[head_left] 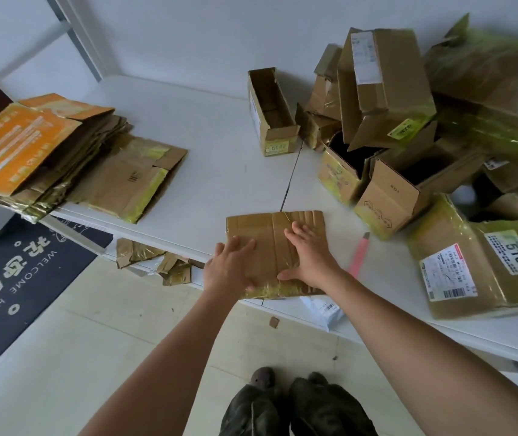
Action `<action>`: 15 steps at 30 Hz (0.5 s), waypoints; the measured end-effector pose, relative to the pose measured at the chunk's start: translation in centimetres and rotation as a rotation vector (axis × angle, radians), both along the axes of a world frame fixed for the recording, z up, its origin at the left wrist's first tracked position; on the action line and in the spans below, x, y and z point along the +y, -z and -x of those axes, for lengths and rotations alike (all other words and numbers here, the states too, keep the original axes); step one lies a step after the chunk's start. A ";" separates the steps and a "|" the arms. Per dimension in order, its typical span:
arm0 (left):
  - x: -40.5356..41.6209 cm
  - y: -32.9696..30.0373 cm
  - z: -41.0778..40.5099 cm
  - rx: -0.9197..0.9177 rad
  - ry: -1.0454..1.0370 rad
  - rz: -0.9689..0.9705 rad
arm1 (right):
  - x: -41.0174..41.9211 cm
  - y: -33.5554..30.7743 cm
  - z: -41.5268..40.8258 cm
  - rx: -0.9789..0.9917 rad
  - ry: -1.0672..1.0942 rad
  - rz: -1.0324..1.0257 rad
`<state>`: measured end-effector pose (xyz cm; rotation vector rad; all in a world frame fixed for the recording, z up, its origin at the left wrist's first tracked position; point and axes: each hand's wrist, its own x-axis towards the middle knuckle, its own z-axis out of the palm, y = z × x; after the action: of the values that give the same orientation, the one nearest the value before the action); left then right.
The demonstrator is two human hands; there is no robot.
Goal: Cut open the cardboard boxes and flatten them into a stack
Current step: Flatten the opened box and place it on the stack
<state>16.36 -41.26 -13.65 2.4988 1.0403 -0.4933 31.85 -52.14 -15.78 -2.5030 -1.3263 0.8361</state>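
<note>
Flattened box [270, 243]: lies flat at the near edge of the white table [207, 146], at about 6 o'clock on it, its near edge slightly over the table's rim.
Left hand [232, 265]: palm down on the box's left part, fingers straight and spread, pressing; thumb at the near edge.
Right hand [308, 256]: palm down on the box's right part, fingers straight and spread wide, thumb stretched toward 9 o'clock.
Stack [40, 152]: flattened cardboard piled at 9 o'clock on the table, an orange printed sheet on top, well apart from the hands.
Pile of boxes [408, 127]: uncut boxes heaped from 1 to 3 o'clock, some open, several wrapped in yellow-green tape.
Long open box [270, 111]: stands at 12 o'clock, just left of the pile.
Labelled box [484, 272]: at 4 o'clock, marked 5161.
Pink knife [360, 256]: on the table just right of the right wrist.
Scraps [157, 259]: cardboard bits below the table edge, at 7 o'clock.
Mat [15, 278]: dark doormat on the floor, at 8 o'clock.
</note>
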 end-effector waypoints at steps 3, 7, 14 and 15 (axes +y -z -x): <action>-0.4 0.2 0.0 -0.099 -0.146 0.136 | -0.3 0.1 0.0 0.002 -0.007 -0.008; -1.3 -0.6 -0.7 -0.400 -0.620 0.400 | -0.7 0.5 0.0 0.031 -0.010 -0.029; -1.3 -2.4 0.3 -0.618 -0.951 0.627 | -1.5 0.2 -0.6 0.158 -0.030 -0.114; -1.2 -2.9 0.8 -0.667 -0.998 0.659 | -1.7 -0.3 -0.9 0.190 -0.007 -0.193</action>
<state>15.55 -42.49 -10.78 1.1849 1.3466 0.2638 32.75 -53.80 -15.49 -2.2141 -1.2872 0.8778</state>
